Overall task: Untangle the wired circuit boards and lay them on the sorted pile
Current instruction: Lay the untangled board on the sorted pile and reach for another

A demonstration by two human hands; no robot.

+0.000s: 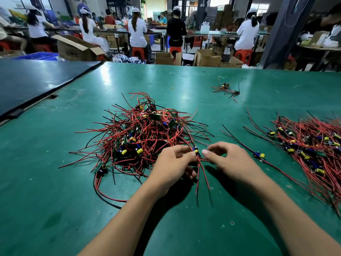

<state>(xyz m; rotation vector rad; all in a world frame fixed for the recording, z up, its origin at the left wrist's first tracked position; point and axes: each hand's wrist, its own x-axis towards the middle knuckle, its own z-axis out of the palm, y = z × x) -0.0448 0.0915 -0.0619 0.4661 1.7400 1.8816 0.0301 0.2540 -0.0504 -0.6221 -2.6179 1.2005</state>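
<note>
A tangled pile (145,133) of small circuit boards with red and black wires lies mid-table. The sorted pile (310,146), with its boards laid side by side, spreads along the right edge. At the tangle's right rim my left hand (173,163) pinches one wired circuit board (196,150) with a blue and a yellow capacitor; its wires trail toward me. My right hand (230,161) hovers just right of that board, fingers curled, and I cannot tell whether they touch its wires. A single board (259,155) lies between my right hand and the sorted pile.
Two stray boards (227,88) with wires lie farther back on the green table (55,182). A dark panel (33,82) covers the table's far left corner. Beyond the far edge, seated people work among cardboard boxes (77,48).
</note>
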